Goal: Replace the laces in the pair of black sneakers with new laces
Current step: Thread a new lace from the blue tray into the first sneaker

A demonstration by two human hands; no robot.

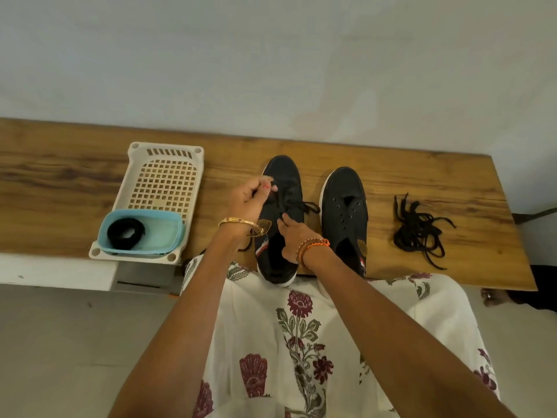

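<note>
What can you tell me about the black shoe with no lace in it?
The unlaced black fabric sneaker stands upright on the wooden bench, toe pointing toward the wall. It has a white sole edge, two rows of empty eyelets, an open tongue gap, a brownish badge and a red-and-white stripe near the heel. It sits beside the other black sneaker, apart from it. No hand grips it; the right forearm crosses over its heel end.

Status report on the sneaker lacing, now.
Left hand pinching lace on left sneaker; right hand steadying it. Right sneaker unlaced. Nothing in the way.
</note>
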